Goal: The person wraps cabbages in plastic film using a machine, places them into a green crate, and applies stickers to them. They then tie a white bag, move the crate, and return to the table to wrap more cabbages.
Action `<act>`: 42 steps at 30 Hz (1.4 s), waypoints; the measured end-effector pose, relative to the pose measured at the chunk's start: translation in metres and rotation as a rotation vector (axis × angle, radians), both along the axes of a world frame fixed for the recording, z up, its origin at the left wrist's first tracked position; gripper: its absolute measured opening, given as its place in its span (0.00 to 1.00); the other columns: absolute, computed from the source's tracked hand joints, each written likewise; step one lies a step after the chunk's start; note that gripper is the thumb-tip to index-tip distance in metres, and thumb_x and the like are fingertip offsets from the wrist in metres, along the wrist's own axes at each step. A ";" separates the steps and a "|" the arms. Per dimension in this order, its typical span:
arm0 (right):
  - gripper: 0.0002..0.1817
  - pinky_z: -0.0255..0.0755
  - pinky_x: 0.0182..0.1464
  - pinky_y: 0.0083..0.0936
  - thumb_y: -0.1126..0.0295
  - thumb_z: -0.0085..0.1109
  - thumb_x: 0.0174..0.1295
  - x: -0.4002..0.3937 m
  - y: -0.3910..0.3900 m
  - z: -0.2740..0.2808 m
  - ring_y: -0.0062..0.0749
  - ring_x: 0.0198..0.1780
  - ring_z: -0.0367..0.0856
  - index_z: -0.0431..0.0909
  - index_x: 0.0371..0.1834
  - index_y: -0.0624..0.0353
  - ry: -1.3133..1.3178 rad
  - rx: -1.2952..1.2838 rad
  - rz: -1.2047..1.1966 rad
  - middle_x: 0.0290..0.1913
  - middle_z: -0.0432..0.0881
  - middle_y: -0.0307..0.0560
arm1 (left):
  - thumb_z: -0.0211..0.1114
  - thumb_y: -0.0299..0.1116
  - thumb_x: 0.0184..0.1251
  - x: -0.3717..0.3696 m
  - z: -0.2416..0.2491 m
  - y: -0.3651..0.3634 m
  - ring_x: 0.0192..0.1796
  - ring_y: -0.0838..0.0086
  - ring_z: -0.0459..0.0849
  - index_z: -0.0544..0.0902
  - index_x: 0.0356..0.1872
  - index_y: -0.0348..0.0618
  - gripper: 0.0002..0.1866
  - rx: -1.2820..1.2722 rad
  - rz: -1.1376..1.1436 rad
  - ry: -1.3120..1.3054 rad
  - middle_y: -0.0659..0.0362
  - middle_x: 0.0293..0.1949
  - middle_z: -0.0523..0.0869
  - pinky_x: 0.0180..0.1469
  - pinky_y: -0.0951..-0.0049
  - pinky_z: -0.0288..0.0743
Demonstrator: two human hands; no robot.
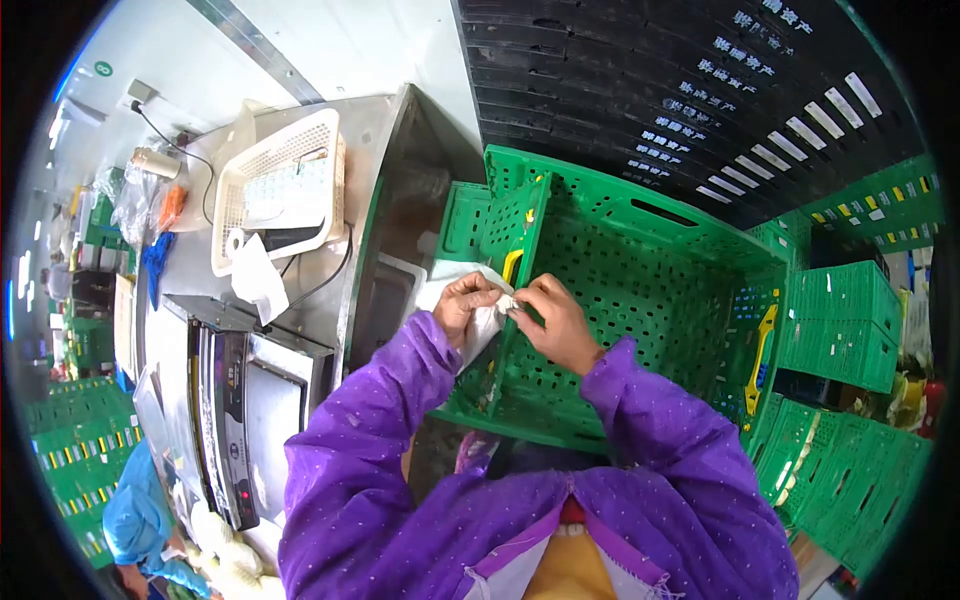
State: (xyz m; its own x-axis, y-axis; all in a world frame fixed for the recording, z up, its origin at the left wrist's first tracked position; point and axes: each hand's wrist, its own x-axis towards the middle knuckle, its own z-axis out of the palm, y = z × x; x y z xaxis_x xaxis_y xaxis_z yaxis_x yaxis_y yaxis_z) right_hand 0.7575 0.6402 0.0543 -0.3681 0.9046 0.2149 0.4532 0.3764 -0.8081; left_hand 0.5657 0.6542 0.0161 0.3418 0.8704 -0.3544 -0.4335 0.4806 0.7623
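Both my hands meet over the left edge of a large green crate (pixel 640 230). My left hand (pixel 466 306) is closed on a crumpled white cloth or bag (pixel 484 328), which hangs down below it. The fingers of my right hand (pixel 556 322) pinch a small gathered part of the same white material. Yellow handles show at the crate's left side (pixel 512 266) and right side. Through the holes of the crate's floor a dark surface shows.
On the metal table at left are a white basket (pixel 334 180) with papers and a sealing machine (pixel 235 400). Black stacked crates (pixel 620 90) rise behind; green crates (pixel 840 310) stand at right. A person in blue (pixel 140 510) is at lower left.
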 end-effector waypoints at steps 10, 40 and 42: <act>0.07 0.70 0.31 0.24 0.77 0.61 0.53 -0.004 -0.028 -0.009 0.31 0.30 0.75 0.74 0.34 0.65 -0.011 -0.054 -0.247 0.30 0.73 0.45 | 0.67 0.25 0.56 0.017 0.010 0.003 0.33 0.82 0.74 0.78 0.25 0.39 0.05 0.146 -0.175 0.187 0.63 0.29 0.80 0.38 0.76 0.68; 0.06 0.70 0.31 0.41 0.75 0.50 0.51 0.044 0.008 0.042 0.49 0.29 0.76 0.67 0.30 0.65 -0.432 -0.069 0.287 0.28 0.73 0.55 | 0.68 0.26 0.44 0.031 0.030 -0.025 0.33 0.67 0.80 0.79 0.34 0.46 0.13 1.118 -0.090 1.052 0.61 0.26 0.79 0.39 0.66 0.70; 0.06 0.70 0.34 0.45 0.75 0.50 0.52 0.036 0.023 0.052 0.55 0.35 0.75 0.65 0.29 0.65 -0.498 0.067 0.309 0.32 0.72 0.55 | 0.68 0.27 0.44 0.027 0.037 -0.024 0.32 0.67 0.80 0.80 0.37 0.45 0.14 0.808 -0.097 0.883 0.61 0.26 0.79 0.39 0.65 0.70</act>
State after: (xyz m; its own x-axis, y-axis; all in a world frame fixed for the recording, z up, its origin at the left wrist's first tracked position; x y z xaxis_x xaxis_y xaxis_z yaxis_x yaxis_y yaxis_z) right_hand 0.7932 0.6633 0.1067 -0.6840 0.7294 0.0014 0.6331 0.5946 -0.4957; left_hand 0.5928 0.6306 0.0528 0.3325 0.9331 0.1371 0.4023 -0.2718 0.8742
